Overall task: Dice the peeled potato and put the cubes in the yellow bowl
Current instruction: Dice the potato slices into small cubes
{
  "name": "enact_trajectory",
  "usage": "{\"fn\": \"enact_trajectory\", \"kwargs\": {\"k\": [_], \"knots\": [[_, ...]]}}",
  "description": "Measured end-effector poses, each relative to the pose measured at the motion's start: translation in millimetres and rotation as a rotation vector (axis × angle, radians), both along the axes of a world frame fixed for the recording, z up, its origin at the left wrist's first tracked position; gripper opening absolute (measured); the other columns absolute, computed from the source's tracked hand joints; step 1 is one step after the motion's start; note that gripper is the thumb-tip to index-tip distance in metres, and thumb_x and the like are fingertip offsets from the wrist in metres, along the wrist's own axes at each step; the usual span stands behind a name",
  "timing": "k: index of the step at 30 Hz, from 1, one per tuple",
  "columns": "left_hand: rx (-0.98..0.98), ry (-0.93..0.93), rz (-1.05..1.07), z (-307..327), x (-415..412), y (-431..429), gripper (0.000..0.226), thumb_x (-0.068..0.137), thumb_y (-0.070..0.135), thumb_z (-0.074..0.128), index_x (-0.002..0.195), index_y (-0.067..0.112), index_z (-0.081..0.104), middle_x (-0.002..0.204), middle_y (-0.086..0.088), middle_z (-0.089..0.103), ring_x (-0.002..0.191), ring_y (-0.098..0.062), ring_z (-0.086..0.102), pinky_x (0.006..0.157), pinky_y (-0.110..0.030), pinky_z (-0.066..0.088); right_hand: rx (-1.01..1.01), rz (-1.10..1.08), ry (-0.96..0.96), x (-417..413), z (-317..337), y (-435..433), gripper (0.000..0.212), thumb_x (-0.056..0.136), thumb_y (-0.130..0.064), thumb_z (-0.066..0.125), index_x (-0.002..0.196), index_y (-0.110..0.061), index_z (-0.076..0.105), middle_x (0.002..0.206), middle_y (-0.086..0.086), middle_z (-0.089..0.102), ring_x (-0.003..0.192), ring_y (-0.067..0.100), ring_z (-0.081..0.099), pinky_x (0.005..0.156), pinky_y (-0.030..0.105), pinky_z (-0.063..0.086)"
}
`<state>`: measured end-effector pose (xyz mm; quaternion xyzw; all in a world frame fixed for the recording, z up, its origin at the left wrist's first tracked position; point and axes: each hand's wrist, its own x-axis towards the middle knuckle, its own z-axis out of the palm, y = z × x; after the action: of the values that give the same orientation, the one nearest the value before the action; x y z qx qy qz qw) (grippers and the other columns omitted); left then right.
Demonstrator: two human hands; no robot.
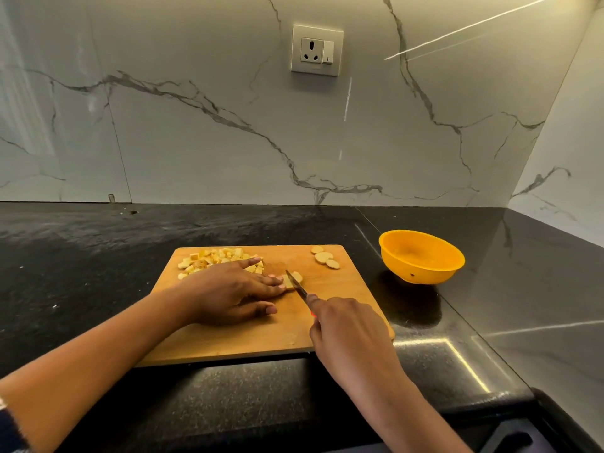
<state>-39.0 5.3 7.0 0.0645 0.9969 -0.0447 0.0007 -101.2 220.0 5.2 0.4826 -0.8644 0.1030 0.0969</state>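
Observation:
A wooden cutting board (340, 289) lies on the black counter. Several potato cubes (209, 258) are piled at its far left corner, partly hidden behind my left hand (228, 294). That hand lies flat, and its straight fingertips press a small potato piece (295, 277) in the middle of the board. My right hand (346, 325) grips a knife (298, 285) whose blade is set on that piece. Three round potato slices (325, 257) lie at the far right corner. The yellow bowl (421, 256) stands to the right of the board and looks empty.
A marble wall with a power socket (316, 50) rises behind the counter, and a side wall closes the right corner. The counter's front edge runs just below the board. A dark recess (519, 441) shows at the bottom right.

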Motion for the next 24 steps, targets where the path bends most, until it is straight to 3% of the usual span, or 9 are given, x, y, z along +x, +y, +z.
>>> {"fn": "enact_trajectory", "kwargs": {"k": [7,12,16,19,22,24], "knots": [[0.015,-0.014,-0.001,-0.8,1.0,1.0,0.077,0.080,0.070,0.004,0.144,0.034,0.028,0.147,0.022,0.025,0.132,0.013,0.009,0.107,-0.014,-0.014,0.188,0.028,0.019,4.8,3.3,-18.5,0.056,0.100,-0.016,0.044,0.150,-0.012,0.021,0.126,0.008,0.053,0.110,0.024,0.053,0.072,0.029,0.035],[0.043,-0.039,0.041,-6.0,1.0,-7.5,0.079,0.077,0.079,0.002,0.142,0.041,0.027,0.145,0.028,0.022,0.143,-0.005,0.007,0.120,-0.035,0.006,0.114,0.040,0.018,0.7,1.3,4.6,0.053,0.101,-0.019,0.038,0.152,-0.020,0.022,0.121,0.005,0.055,0.107,0.023,0.053,0.070,0.029,0.033],[0.112,-0.028,0.065,-6.4,3.6,-7.6,0.083,0.073,0.083,0.002,0.140,0.043,0.029,0.141,0.032,0.022,0.143,-0.007,0.007,0.120,-0.036,0.009,-0.013,0.064,0.002,0.4,8.1,26.0,0.048,0.101,-0.025,0.037,0.148,-0.029,0.031,0.113,-0.001,0.061,0.101,0.019,0.056,0.069,0.028,0.038],[0.131,0.012,0.050,-3.2,6.1,-6.3,0.083,0.072,0.085,0.001,0.139,0.043,0.024,0.141,0.031,0.022,0.140,0.000,0.010,0.119,-0.028,0.001,-0.094,0.047,-0.005,-0.1,9.4,25.2,0.047,0.101,-0.028,0.036,0.148,-0.030,0.030,0.111,-0.004,0.061,0.097,0.016,0.056,0.068,0.027,0.039],[0.066,0.022,0.037,-0.3,7.4,-5.1,0.077,0.073,0.081,0.001,0.138,0.042,0.017,0.144,0.027,0.018,0.136,0.007,0.005,0.106,-0.012,-0.017,-0.114,0.023,-0.032,-0.7,5.5,15.0,0.048,0.101,-0.029,0.037,0.149,-0.030,0.029,0.113,-0.005,0.060,0.096,0.015,0.056,0.072,0.028,0.045],[0.032,0.017,0.016,1.1,7.3,-5.6,0.075,0.075,0.079,0.003,0.138,0.040,0.017,0.147,0.022,0.019,0.135,0.010,0.006,0.102,-0.012,-0.022,-0.106,0.027,-0.035,0.3,2.3,6.7,0.048,0.102,-0.028,0.037,0.149,-0.030,0.028,0.115,-0.003,0.059,0.098,0.017,0.055,0.071,0.028,0.041]]}}
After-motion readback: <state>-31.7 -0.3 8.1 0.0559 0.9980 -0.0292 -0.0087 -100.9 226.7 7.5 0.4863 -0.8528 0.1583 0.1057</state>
